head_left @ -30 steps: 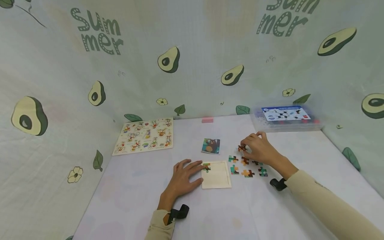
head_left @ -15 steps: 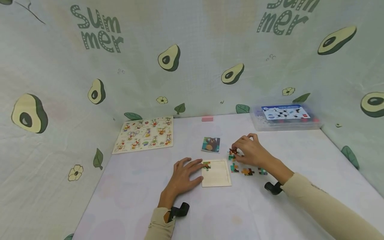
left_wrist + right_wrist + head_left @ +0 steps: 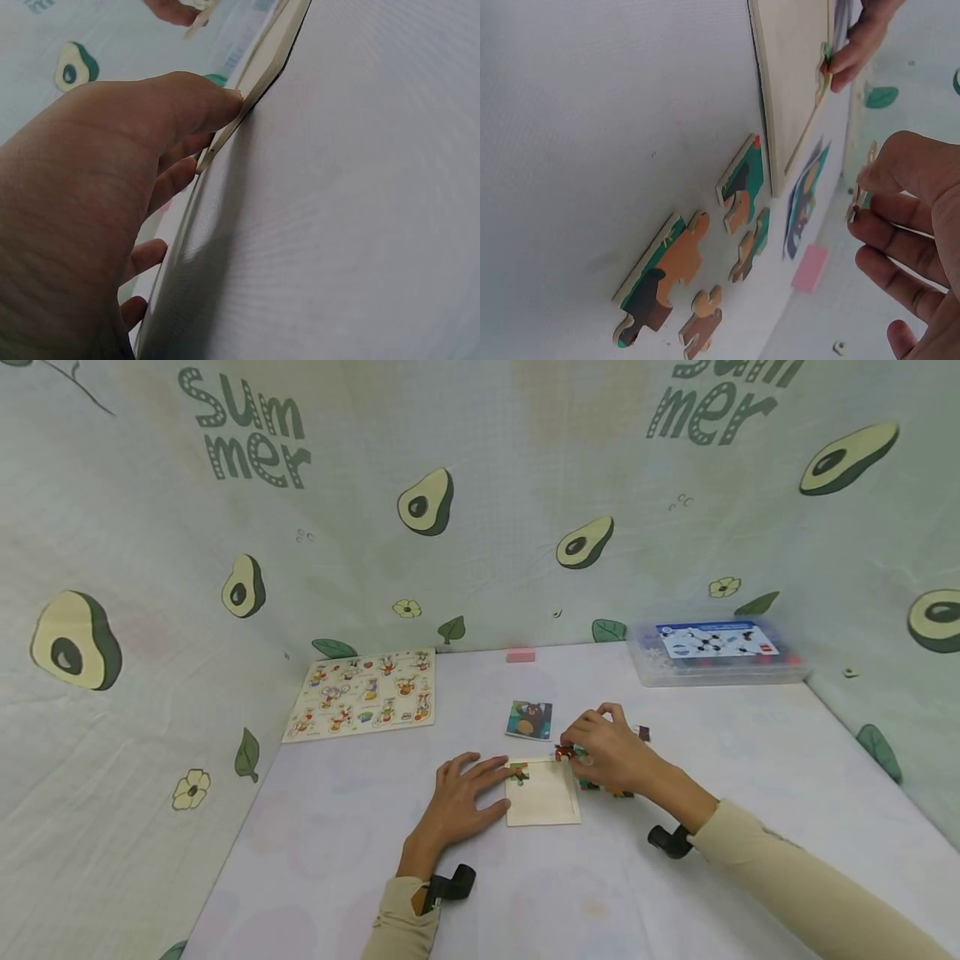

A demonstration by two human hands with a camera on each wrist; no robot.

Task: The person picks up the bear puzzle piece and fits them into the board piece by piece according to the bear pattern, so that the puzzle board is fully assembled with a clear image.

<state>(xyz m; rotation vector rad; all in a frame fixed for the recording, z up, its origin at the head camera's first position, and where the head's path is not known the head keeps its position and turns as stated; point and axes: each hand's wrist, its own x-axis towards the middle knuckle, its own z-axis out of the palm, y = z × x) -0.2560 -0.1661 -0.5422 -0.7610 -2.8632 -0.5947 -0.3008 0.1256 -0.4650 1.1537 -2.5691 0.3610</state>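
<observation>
My left hand (image 3: 467, 795) lies spread at the left side of a square wooden puzzle tray (image 3: 546, 802). Its index finger touches a green and brown puzzle piece (image 3: 518, 772) in the tray's upper left corner, and its thumb touches the tray's edge (image 3: 262, 75). Between thumb and index finger, my right hand (image 3: 611, 750) pinches a brown jigsaw piece (image 3: 564, 752) just above the tray's upper right corner. In the right wrist view, that held piece (image 3: 861, 187) is seen nearly edge-on. Several loose pieces (image 3: 679, 259) lie right of the tray, partly hidden by my right hand in the head view.
A bear picture card (image 3: 529, 719) lies behind the tray. Farther back are a pink block (image 3: 521, 656), a wooden picture board (image 3: 367, 695) at the left and a clear plastic box (image 3: 716, 672) at the right. Patterned cloth hangs behind the table.
My right hand has carried the brown puzzle piece leftward from the loose pieces to the tray's upper right corner. My left hand has stayed in place on the tray.
</observation>
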